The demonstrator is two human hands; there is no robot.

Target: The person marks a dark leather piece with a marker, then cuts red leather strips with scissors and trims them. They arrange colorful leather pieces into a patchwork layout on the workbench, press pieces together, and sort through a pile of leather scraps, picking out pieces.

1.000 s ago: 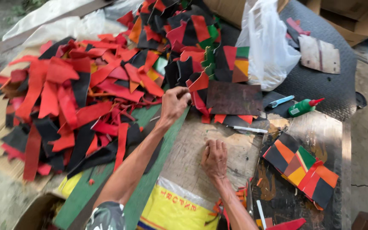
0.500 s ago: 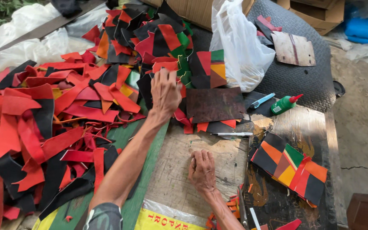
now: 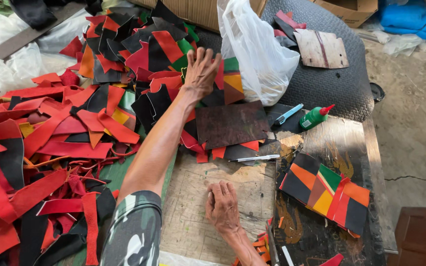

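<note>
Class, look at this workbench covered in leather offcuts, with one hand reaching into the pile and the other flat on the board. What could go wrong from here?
1. The left hand presses into the loose heap of scraps; pieces could slide onto the dark brown sheet or off the bench.
2. A thin metal tool lies just ahead of the right hand; a careless reach might catch it.
3. The green glue bottle lies on its side and might leak.
</note>
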